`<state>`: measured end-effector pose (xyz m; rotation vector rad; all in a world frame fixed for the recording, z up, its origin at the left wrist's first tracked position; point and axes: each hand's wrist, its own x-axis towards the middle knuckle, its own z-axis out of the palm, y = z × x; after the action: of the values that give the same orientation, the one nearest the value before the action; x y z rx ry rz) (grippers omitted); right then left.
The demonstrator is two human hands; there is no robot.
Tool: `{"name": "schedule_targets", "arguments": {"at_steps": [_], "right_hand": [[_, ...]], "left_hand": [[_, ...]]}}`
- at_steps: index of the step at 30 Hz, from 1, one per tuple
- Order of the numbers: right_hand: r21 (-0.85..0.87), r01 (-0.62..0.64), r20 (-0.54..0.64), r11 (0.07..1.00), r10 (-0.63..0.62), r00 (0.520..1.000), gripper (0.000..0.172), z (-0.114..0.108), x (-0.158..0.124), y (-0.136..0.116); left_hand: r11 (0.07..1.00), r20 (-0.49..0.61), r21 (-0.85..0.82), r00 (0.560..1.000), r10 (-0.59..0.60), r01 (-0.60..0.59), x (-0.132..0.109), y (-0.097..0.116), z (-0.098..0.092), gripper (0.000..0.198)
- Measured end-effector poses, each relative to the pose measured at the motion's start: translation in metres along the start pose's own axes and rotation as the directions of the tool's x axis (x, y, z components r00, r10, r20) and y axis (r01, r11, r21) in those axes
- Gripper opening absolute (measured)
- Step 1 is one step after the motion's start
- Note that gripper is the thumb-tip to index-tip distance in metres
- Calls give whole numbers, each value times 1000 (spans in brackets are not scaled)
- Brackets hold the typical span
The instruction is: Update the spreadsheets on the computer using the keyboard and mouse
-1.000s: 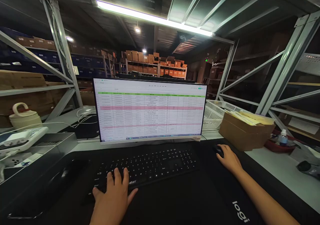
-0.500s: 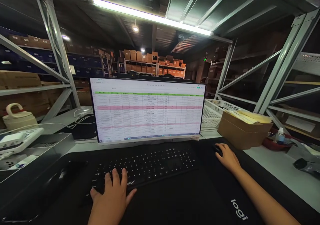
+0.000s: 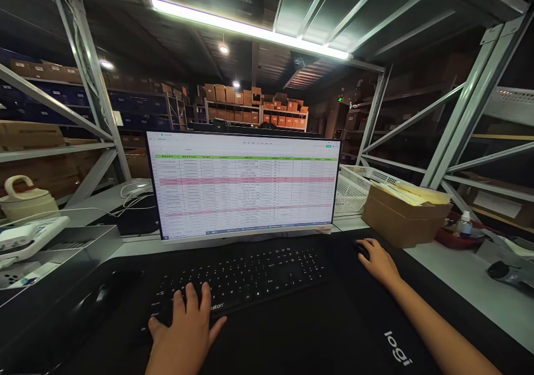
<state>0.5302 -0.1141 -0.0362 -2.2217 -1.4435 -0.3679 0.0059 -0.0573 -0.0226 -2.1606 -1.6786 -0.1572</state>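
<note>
My left hand [image 3: 187,319] rests with spread fingers on the left part of a black keyboard [image 3: 250,280]. Over at the right, my right hand [image 3: 379,261] is curled over a dark computer mouse [image 3: 362,246], most of which its fingers cover. Both lie on a black desk mat [image 3: 300,330] with white lettering at its right. Behind the keyboard stands a monitor [image 3: 246,188], lit with a spreadsheet that has a green header row and pink rows; its text is too small to read.
Right of the monitor are white plastic baskets [image 3: 352,194] and a cardboard box [image 3: 403,216] of papers. A small bottle [image 3: 464,225] and a dark handheld device [image 3: 507,275] lie farther right. At left stand a grey tray [image 3: 83,252] and a cream flask [image 3: 27,200].
The whole view has shifted slightly, so things sit a little farther left. Both hands keep their places on the keyboard and mouse.
</note>
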Motion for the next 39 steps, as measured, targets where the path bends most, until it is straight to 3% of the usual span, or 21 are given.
{"name": "schedule_targets", "arguments": {"at_steps": [15, 22, 39], "right_hand": [[-12, -25, 11, 1000, 25, 1000, 46, 0, 0, 0], [-19, -13, -9, 1000, 12, 1000, 44, 3, 2, 2], [-31, -18, 7, 999, 18, 1000, 44, 0, 1, -3]], "left_hand": [[1000, -3, 0, 1000, 1, -1, 0, -1, 1, 57], [998, 44, 67, 999, -1, -2, 1, 2, -6, 58], [993, -13, 121, 1000, -13, 14, 0, 3, -3, 54]]}}
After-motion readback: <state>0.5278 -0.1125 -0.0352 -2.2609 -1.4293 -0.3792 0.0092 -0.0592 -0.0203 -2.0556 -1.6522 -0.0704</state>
